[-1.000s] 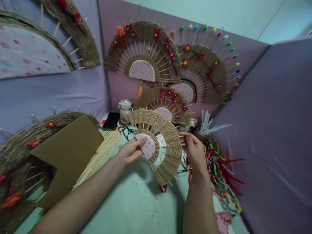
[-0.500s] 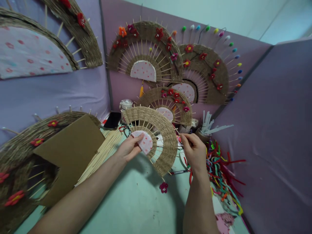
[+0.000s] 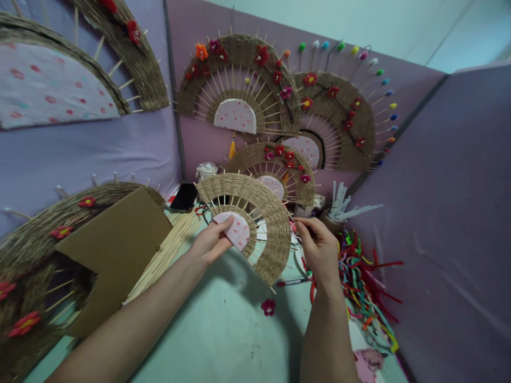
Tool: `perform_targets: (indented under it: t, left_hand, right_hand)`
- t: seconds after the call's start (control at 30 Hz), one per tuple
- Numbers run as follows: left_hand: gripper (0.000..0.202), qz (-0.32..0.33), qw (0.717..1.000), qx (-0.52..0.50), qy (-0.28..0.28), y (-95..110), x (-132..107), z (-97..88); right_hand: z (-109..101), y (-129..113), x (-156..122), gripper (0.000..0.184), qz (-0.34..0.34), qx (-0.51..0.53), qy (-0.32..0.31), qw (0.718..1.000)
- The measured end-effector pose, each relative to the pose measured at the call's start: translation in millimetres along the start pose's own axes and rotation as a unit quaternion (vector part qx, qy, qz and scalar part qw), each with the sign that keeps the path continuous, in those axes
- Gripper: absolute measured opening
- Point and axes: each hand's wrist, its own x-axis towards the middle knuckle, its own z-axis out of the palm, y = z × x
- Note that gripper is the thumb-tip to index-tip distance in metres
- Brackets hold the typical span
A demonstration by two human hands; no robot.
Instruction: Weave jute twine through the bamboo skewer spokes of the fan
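Note:
I hold a half-round woven fan [image 3: 268,213] of pale cord on wooden sticks above the table. My left hand [image 3: 210,242] grips its pink dotted centre piece [image 3: 238,230] between thumb and fingers. My right hand [image 3: 316,245] is at the fan's right edge, fingers pinched at the stick ends. A small dark red flower [image 3: 268,306] lies on the green table [image 3: 223,335] below the fan.
Several finished fans with flowers [image 3: 239,85] hang on the purple partition walls. Brown cardboard [image 3: 114,244] and a bundle of sticks [image 3: 167,255] lie at left; a phone [image 3: 184,197] and white jar [image 3: 206,171] at back. Coloured pipe cleaners [image 3: 365,292] and a red pen [image 3: 293,282] are at right.
The fan has been lifted and turned counter-clockwise, so its lower end rose. The red flower that hung by its lower edge now lies free on the table. My right hand shifted slightly up.

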Motion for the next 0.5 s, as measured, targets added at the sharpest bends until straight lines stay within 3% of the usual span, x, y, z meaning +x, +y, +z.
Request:
perform_targets:
  t: [0.27,0.37,0.5]
  left_hand:
    - [0.014,-0.047,0.999,-0.015,-0.008,2.1,-2.1,0.9]
    - [0.014,-0.059,0.998,-0.025,-0.003,2.8,-3.1,2.6]
    - [0.016,-0.05,0.998,-0.039,0.004,4.7,-2.8,4.2]
  right_hand:
    - [-4.5,16.7,-4.3,0.03,0.161,0.202,-0.041,0.965]
    - [-1.2,20.7,-4.9,0.037,0.17,0.235,-0.043,0.956]
    - [2.3,24.0,-4.6,0.039,0.151,0.205,-0.045,0.966]
